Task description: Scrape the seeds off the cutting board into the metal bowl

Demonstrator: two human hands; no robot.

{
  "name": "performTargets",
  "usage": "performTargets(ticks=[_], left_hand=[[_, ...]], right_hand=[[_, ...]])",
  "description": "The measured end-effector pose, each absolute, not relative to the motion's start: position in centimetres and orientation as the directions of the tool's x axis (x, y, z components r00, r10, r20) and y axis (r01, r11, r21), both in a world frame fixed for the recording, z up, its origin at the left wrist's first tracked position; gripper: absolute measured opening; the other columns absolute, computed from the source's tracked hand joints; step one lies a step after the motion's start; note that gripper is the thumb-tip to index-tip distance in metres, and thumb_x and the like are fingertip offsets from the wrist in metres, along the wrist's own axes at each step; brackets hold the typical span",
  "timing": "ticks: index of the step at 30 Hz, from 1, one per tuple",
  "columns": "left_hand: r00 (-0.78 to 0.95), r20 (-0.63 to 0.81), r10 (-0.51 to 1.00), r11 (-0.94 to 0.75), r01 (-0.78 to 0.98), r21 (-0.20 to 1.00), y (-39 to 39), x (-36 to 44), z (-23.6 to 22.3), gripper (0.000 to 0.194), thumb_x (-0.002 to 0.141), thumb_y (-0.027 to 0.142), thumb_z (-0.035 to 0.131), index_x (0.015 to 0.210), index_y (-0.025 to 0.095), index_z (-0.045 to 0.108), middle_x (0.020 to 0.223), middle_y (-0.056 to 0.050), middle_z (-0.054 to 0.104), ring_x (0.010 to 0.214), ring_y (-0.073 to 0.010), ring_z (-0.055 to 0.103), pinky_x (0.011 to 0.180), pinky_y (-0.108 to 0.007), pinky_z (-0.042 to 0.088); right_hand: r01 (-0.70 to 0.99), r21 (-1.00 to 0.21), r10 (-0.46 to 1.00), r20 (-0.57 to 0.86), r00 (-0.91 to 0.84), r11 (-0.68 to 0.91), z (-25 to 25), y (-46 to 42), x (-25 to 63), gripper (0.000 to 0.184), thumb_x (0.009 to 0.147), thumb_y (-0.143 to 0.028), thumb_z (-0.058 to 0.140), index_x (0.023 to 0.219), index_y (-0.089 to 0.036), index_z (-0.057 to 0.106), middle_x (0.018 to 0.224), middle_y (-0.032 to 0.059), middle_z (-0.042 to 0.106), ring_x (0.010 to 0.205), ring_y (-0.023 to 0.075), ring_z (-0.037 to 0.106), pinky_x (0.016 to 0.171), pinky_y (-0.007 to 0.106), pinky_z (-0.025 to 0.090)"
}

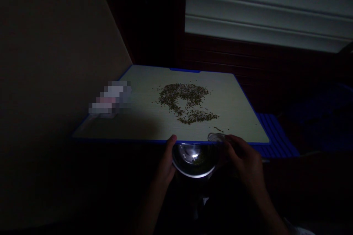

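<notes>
Small greenish-brown beans or seeds (183,93) lie in a loose curved patch on a pale tabletop with a blue rim (242,117). My left hand (168,161) is closed on the left side of a shiny metal bowl (195,172), its thumb up by the table edge. The bowl sits just below that edge, tilted open toward me, with some of the same seeds inside. A clear, rounded, disc-like piece (216,137) is pinched in my right hand (245,158) at the table's near edge. A short line of seeds lies just beyond it.
A pixelated pale packet or box (110,99) rests at the tabletop's left side. Beyond the right edge is a blue striped surface (275,136). A plain wall or panel (55,62) rises on the left, with pale horizontal slats (261,11) at the back. The room is very dark.
</notes>
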State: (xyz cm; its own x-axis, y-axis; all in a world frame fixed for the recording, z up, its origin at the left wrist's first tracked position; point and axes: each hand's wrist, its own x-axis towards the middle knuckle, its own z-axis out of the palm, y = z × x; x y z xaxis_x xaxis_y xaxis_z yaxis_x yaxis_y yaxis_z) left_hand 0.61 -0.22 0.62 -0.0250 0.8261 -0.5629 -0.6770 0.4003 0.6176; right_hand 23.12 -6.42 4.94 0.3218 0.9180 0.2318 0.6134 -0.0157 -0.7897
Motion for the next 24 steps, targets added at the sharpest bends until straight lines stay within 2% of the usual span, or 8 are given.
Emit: performTargets(ticks=[5,8,11,14,18,24], left_hand=[[0.001,-0.583,0.813,0.444,-0.65,0.617,-0.2,0.4,-0.1,0.048,0.086,0.048,0.079,0.112,0.008,0.075,0.105,-0.017,0.082,0.112,-0.0333,0.076,0.107,-0.043,0.055],[0.004,-0.555,0.832,0.417,-0.664,0.621,-0.2,0.4,0.0,0.048,0.085,0.047,0.08,0.115,0.009,0.075,0.111,-0.016,0.082,0.115,-0.032,0.075,0.108,-0.043,0.055],[-0.007,-0.55,0.835,0.406,-0.667,0.625,-0.2,0.5,0.2,0.046,0.085,0.044,0.081,0.114,0.01,0.075,0.112,-0.015,0.082,0.114,-0.0312,0.075,0.108,-0.042,0.055],[0.003,-0.576,0.817,0.435,-0.659,0.614,-0.2,0.5,0.3,0.044,0.087,0.046,0.079,0.111,0.01,0.076,0.106,-0.015,0.083,0.109,-0.032,0.077,0.106,-0.043,0.056],[0.015,-0.577,0.817,0.44,-0.662,0.607,-0.1,0.6,0.3,0.043,0.09,0.045,0.075,0.114,0.009,0.076,0.105,-0.015,0.083,0.108,-0.0314,0.077,0.103,-0.042,0.057],[0.048,-0.583,0.811,0.462,-0.664,0.587,-0.2,0.6,0.8,0.046,0.094,0.042,0.071,0.12,0.004,0.074,0.103,-0.017,0.083,0.109,-0.0315,0.077,0.101,-0.04,0.057]], right_hand=[[0.57,-0.82,0.95,0.217,0.223,0.054,4.9,-6.4,23.2,0.031,0.097,-0.048,0.065,0.117,-0.028,0.076,0.118,0.0072,0.081,0.109,0.0296,0.076,0.095,0.047,0.061],[0.562,-0.826,0.93,0.241,0.278,0.046,5.3,-6.1,24.5,0.031,0.096,-0.049,0.068,0.116,-0.028,0.076,0.118,0.0068,0.08,0.11,0.0284,0.075,0.096,0.046,0.059],[0.567,-0.818,0.895,0.323,0.309,0.099,6.5,-5.2,25.6,0.025,0.099,-0.045,0.066,0.112,-0.026,0.076,0.114,0.0069,0.079,0.106,0.0259,0.074,0.092,0.042,0.059],[0.622,-0.747,0.918,0.38,0.111,0.234,7.6,-4.2,25.0,0.022,0.101,-0.038,0.063,0.116,-0.027,0.076,0.111,0.006,0.078,0.105,0.024,0.073,0.092,0.04,0.058],[0.612,-0.677,0.901,0.405,-0.154,0.409,7.9,-2.5,22.4,0.024,0.104,-0.031,0.059,0.121,-0.028,0.075,0.112,0.006,0.078,0.105,0.0225,0.071,0.092,0.039,0.057],[0.616,-0.657,0.896,0.385,-0.222,0.435,7.6,-1.2,21.0,0.021,0.104,-0.028,0.06,0.115,-0.026,0.077,0.106,0.0053,0.08,0.098,0.0232,0.072,0.089,0.041,0.055]])
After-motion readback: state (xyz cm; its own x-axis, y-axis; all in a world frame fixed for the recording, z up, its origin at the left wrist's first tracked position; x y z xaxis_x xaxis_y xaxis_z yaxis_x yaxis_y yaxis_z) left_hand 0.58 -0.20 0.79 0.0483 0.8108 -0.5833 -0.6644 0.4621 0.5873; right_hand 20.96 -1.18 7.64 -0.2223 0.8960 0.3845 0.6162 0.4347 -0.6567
